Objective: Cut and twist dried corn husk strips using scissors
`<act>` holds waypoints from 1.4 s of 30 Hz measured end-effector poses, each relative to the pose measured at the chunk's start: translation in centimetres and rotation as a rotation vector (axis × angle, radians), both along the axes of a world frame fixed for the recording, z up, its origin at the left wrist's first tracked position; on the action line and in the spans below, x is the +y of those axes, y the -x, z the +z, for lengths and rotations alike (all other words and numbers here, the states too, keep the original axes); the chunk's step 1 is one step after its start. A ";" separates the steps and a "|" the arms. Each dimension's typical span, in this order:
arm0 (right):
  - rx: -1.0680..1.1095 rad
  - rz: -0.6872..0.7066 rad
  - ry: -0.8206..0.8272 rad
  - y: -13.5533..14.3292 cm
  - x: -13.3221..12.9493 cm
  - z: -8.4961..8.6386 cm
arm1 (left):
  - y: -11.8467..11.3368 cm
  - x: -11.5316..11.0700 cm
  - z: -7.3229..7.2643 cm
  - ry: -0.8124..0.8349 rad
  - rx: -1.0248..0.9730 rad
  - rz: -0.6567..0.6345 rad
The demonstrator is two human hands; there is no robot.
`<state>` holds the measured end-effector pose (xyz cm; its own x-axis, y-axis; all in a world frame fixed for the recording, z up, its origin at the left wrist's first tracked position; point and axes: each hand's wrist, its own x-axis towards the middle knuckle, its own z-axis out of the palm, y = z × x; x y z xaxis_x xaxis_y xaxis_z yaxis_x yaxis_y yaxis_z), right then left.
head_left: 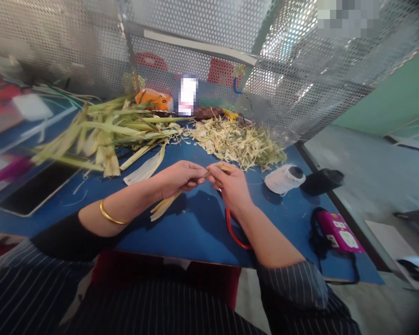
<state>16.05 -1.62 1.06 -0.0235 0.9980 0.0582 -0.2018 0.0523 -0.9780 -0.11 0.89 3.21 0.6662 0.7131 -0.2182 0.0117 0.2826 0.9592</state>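
Observation:
My left hand (183, 179) and my right hand (228, 184) meet above the middle of the blue table (202, 232). Both pinch a thin, yellowish plant strip (226, 167), whose one end shows over my right fingers. Below my left hand a pale strip (165, 206) hangs or lies toward the table; whether it is the same piece I cannot tell. Red-handled scissors (234, 231) lie partly under my right hand and forearm. A wide pale husk (145, 168) rests behind my left wrist.
Behind are long green stalks (108, 130), a heap of cut pieces (233, 142), a lit phone (187, 95) and a perforated metal screen (195, 51). White thread (282, 180), black thread (321, 181) and a magenta box (340, 231) stand right. A dark tablet-like device (42, 186) lies left.

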 end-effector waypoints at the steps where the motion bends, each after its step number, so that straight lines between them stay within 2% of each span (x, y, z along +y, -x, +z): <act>1: 0.004 0.004 0.006 0.0 0.0 0.1 | 0.0 0.0 0.0 0.004 0.001 0.007; 9: -0.059 0.057 0.007 -0.5 0.2 0.2 | 0.0 0.0 0.2 -0.063 0.054 0.068; 12: -0.170 0.096 -0.012 -1.1 0.5 0.3 | 0.1 0.3 0.4 -0.041 0.019 0.124; 17: -0.566 -0.123 -0.140 -2.1 0.5 1.1 | 0.4 1.2 0.1 0.111 -0.034 0.176; 22: -0.635 -0.302 -0.227 -2.6 0.4 1.6 | 0.5 1.7 -0.2 0.119 0.009 0.229; 25: -0.669 -0.405 -0.290 -2.8 0.5 1.5 | 0.5 1.9 0.0 0.084 0.077 0.337; 27: -0.682 -0.439 -0.302 -2.9 0.6 1.3 | 0.6 2.1 0.1 0.046 0.105 0.456; 31: -0.703 -0.459 -0.314 -3.0 0.7 1.2 | 0.8 2.4 -0.2 -0.157 0.108 0.697; 32: -0.713 -0.460 -0.321 -2.9 0.7 1.2 | 0.8 2.3 -0.2 -0.200 0.097 0.699; 34: -0.730 -0.446 -0.322 -2.8 0.7 1.1 | 0.6 1.9 -0.2 -0.213 0.061 0.603; 38: -0.742 -0.335 -0.322 -2.2 0.7 0.7 | 0.0 0.5 0.5 -0.024 0.019 0.293; 42: -0.755 -0.229 -0.346 -1.6 0.4 0.4 | -0.3 -0.3 0.8 0.048 -0.012 0.129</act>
